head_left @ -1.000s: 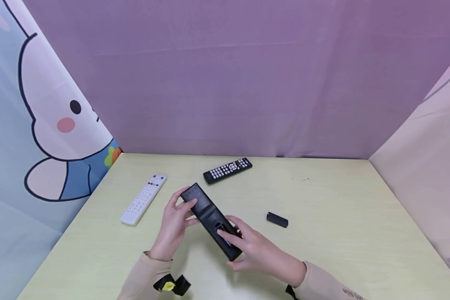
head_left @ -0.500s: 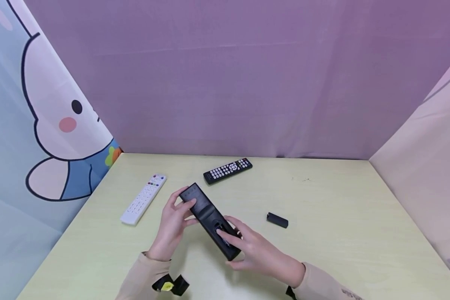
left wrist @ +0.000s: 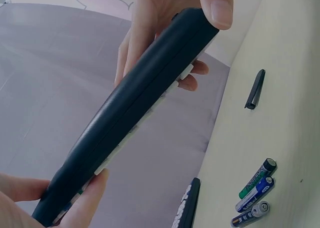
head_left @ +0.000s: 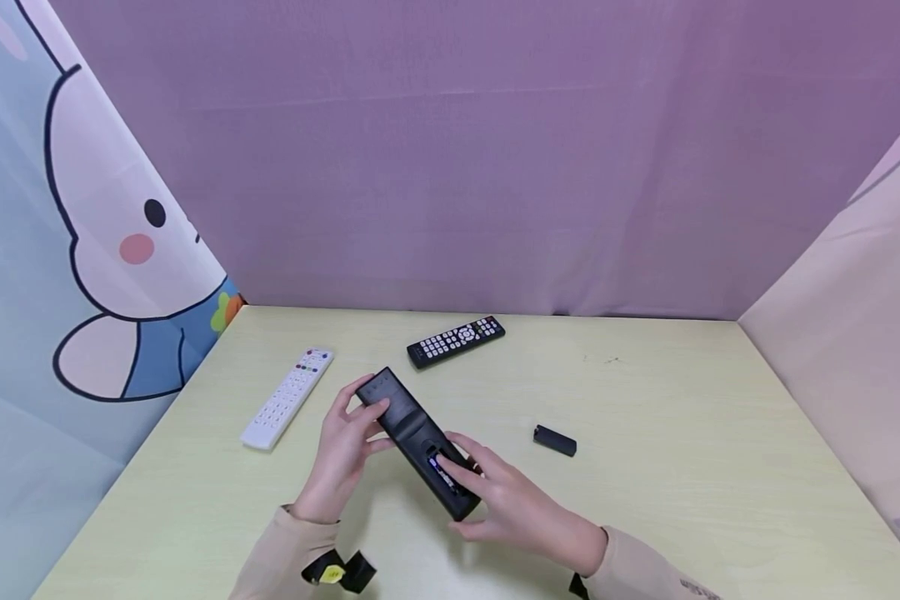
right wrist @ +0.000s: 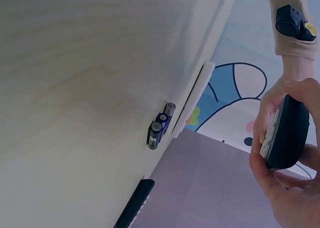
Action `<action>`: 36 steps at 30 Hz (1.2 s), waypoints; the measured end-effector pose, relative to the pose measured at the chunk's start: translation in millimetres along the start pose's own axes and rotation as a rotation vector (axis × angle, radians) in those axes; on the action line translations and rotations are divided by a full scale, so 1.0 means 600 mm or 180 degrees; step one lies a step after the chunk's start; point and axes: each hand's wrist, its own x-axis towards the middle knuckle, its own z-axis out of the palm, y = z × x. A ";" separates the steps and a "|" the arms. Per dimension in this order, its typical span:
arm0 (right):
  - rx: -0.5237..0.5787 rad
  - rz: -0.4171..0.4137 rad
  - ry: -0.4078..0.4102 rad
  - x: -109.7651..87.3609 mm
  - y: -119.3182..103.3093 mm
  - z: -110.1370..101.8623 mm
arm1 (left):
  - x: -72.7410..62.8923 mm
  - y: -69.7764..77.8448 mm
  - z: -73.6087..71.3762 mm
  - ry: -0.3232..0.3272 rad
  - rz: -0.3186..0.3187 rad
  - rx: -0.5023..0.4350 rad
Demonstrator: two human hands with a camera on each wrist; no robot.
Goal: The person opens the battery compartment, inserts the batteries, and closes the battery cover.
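A black remote control (head_left: 401, 414) is held above the table, tilted, with its back towards the head camera and its keys facing down. My left hand (head_left: 339, 458) grips its far end. Around the near end curls my right hand (head_left: 521, 506), one fingertip resting at the uncovered battery compartment. Inside that compartment shows a bluish battery (head_left: 442, 473), partly covered by the finger. A small black battery cover (head_left: 555, 440) lies on the table right of the hands. Three loose batteries (left wrist: 255, 185) lie on the table in the left wrist view, hidden in the head view.
A white remote (head_left: 288, 398) lies on the table at the left. Further back rests another black remote (head_left: 456, 342), keys up. The pale table (head_left: 682, 442) ends at a purple cloth backdrop (head_left: 450, 167), with printed cloth at both sides.
Both hands and the held remote have drifted slightly left. The right fingertip has shifted a little at the compartment, and more of the battery shows now.
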 end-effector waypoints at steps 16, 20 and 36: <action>0.0198 0.0146 -0.0097 0.002 0.005 0.002 | 0.002 0.007 -0.012 0.0050 -0.0067 0.0035; 0.0226 0.0195 -0.0080 0.005 0.010 0.001 | 0.003 0.010 -0.022 0.0070 -0.0066 0.0054; 0.0937 0.1059 -0.0438 0.018 0.044 -0.001 | 0.002 0.016 -0.061 0.0162 -0.0091 0.0152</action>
